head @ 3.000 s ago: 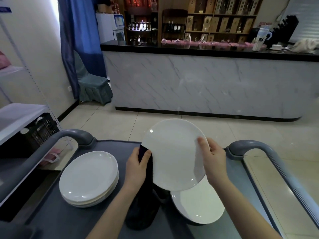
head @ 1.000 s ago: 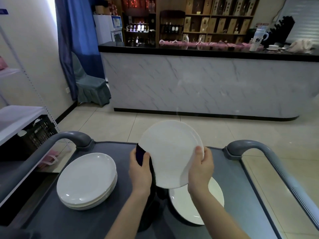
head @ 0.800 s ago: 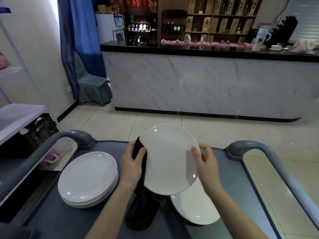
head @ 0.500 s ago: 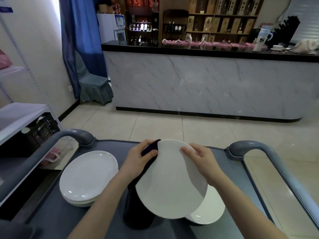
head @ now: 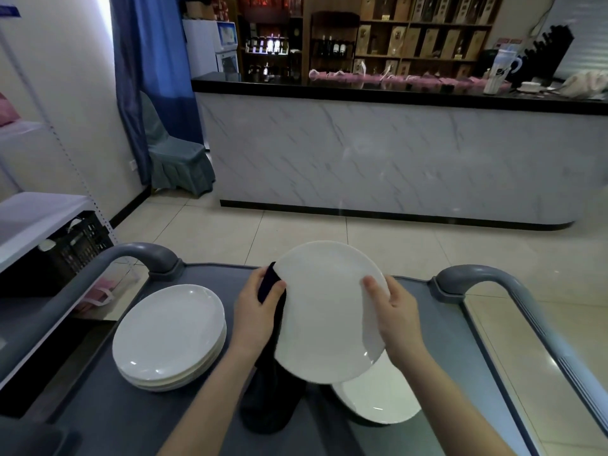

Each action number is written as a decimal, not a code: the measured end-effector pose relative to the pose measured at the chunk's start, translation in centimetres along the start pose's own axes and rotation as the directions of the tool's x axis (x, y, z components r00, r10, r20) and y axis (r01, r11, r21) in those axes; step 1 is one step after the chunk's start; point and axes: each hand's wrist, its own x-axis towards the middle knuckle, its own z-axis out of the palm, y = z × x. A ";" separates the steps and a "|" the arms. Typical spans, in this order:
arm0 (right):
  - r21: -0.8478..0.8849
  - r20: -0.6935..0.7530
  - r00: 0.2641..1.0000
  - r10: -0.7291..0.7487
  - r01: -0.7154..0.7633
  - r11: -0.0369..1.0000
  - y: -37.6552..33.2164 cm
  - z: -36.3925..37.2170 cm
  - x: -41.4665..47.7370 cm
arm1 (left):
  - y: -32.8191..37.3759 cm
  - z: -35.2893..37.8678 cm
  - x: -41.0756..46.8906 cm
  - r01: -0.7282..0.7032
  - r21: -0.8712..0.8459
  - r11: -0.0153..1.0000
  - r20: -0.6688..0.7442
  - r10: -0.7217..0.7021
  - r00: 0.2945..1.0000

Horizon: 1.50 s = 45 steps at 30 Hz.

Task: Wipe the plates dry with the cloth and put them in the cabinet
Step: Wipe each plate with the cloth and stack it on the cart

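One held plate (head: 325,311), tilted above cart (head: 131,422). One lower plate (head: 378,399) flat beneath it, partly hidden. One stack (head: 169,334) at left, count unclear. One dark cloth (head: 273,390) hangs from left hand (head: 256,311), pinched against held plate's left rim. Right hand (head: 394,311) clamps right rim: thumb on face, fingers hidden behind.

Dim, cool indoor light with a blown-out daylight strip beside the curtain (head: 144,77) upper left, small glints on the held plate (head: 329,311) and the stack (head: 169,334) (soft shadow beneath the latter), strong fisheye bend at edges, far shelves (head: 411,37) slightly soft.
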 end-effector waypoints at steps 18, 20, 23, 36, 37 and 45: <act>0.176 -0.259 0.947 0.190 -0.147 0.973 1.3 4.1 -1.9 | -0.7 3.3 -2.9 0.203 -0.312 0.928 -0.297 -0.299 0.907; 0.087 -0.107 0.989 0.104 -0.095 0.992 1.3 2.0 -0.7 | -0.7 1.5 -1.8 0.147 -0.236 0.961 -0.246 -0.205 0.947; -0.051 0.192 0.981 0.014 -0.005 0.999 -0.1 -0.6 1.6 | 0.3 -0.9 -0.2 0.002 -0.075 0.997 -0.016 -0.003 1.000; 0.135 -0.110 0.988 0.106 -0.091 0.987 0.2 2.5 0.1 | -0.7 0.7 -1.0 0.126 -0.084 0.988 -0.129 -0.136 0.982; 0.204 -0.197 0.968 0.153 -0.112 0.973 0.3 3.3 -0.3 | -0.9 1.5 -1.5 0.160 -0.111 0.981 -0.204 -0.180 0.962; 0.185 -0.192 0.972 0.139 -0.103 0.977 1.3 2.5 -0.3 | -0.6 1.5 -0.6 0.117 -0.077 0.990 -0.167 -0.128 0.978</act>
